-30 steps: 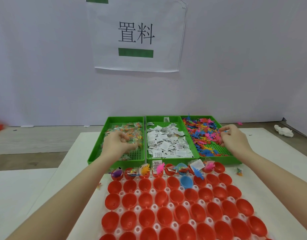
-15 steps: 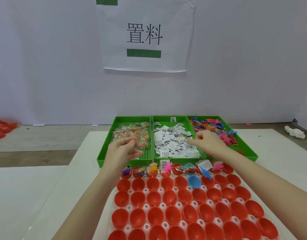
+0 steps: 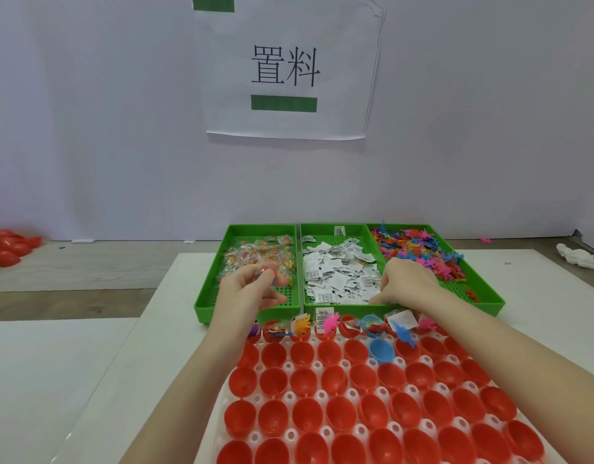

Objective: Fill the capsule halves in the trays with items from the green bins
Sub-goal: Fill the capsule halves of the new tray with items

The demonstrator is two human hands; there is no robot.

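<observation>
Capsule halves [image 3: 339, 390]: only the far row is filled. Left hand [image 3: 252, 289] pinches a packet [image 3: 264, 272]; right hand [image 3: 402, 284] pinches paper slips [image 3: 335, 276].

A white table [image 3: 148, 346] carried three green bins [image 3: 349, 308] side by side at its far edge. Near them lay a white tray [image 3: 322, 395] of red capsule halves [image 3: 272, 383]. A white figure [image 3: 576, 256] lay at the far right.
</observation>
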